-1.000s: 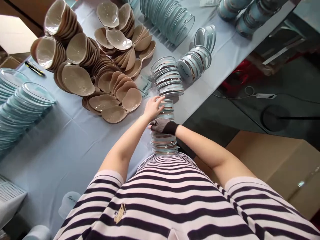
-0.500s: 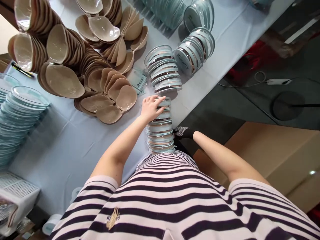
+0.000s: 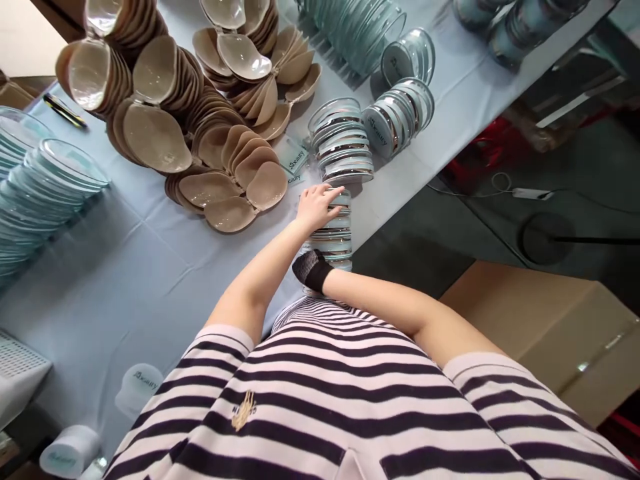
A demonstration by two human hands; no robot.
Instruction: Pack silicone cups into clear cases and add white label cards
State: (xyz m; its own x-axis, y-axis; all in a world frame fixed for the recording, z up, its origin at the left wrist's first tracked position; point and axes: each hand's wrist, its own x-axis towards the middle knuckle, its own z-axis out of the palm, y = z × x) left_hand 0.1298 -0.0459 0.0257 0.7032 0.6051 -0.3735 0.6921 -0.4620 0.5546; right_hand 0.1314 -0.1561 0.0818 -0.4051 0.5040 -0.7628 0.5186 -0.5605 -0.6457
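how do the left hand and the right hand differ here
The left hand is bare; the right hand wears a dark glove. The left hand shows spread fingers; the right hand's are hard to make out. The left hand is farther from the striped shirt, the right hand nearer it. Both are at the same row of round cases.

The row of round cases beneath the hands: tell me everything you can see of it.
The row of round cases looks like glossy, clear plastic, with pale blue-white layers and darker, coppery-looking bands between. The cases sit face to face, in a line from near the striped shirt toward another row of cases, beside the table's right edge. The bare left hand lies over its far part, fingers spread; the gloved right hand covers some of its near part. Contact there is unclear.
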